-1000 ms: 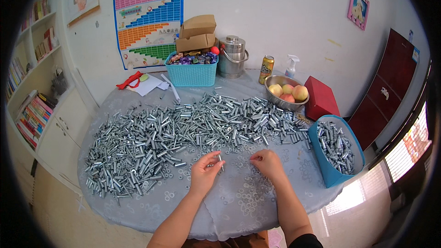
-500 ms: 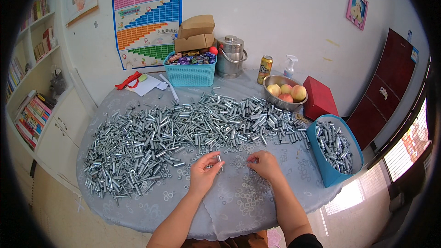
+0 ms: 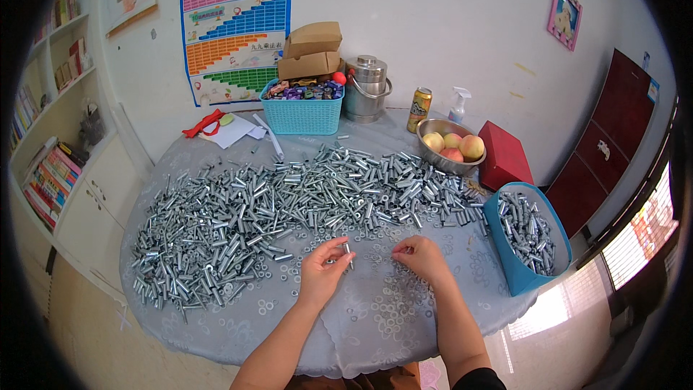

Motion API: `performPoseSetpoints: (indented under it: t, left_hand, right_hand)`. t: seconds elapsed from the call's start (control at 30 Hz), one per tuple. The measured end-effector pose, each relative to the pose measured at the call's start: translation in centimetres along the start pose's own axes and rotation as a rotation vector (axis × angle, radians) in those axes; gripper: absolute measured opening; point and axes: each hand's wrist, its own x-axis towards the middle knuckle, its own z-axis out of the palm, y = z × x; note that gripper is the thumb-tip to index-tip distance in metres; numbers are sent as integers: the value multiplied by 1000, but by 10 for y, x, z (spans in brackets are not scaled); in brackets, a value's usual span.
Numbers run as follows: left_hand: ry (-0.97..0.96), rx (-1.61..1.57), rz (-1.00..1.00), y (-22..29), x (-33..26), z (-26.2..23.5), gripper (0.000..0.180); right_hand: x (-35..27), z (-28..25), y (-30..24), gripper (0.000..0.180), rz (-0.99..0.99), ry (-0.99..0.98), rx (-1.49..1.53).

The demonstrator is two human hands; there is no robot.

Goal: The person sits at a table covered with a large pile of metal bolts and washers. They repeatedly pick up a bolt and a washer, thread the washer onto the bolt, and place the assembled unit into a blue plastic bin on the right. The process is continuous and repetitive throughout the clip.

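Metal cylinder (image 3: 347,249) (seemingly smooth) in left fingers (image 3: 330,245)

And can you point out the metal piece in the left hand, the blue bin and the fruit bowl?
Metal piece (image 3: 346,248): head view, upper part.
Blue bin (image 3: 521,282): head view, lower outer wall.
Fruit bowl (image 3: 447,167): head view, near wall below the rim.

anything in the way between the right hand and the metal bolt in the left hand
Nothing visible stands between the right hand and the metal bolt in the left hand; loose washers lie on the grey tablecloth below.
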Motion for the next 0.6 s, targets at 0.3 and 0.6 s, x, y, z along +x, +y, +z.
performPoseSetpoints:
  t: [0.3, 0.6]
  left_hand:
    - [3, 16, 2, 1, 0, 0, 29]
    - [20, -30, -62, 5, -1, 2, 29]
  right_hand:
    - [-2, -3, -1, 16, -23, -54, -152]
    - [-1, -2, 0, 21, -48, -75, -188]
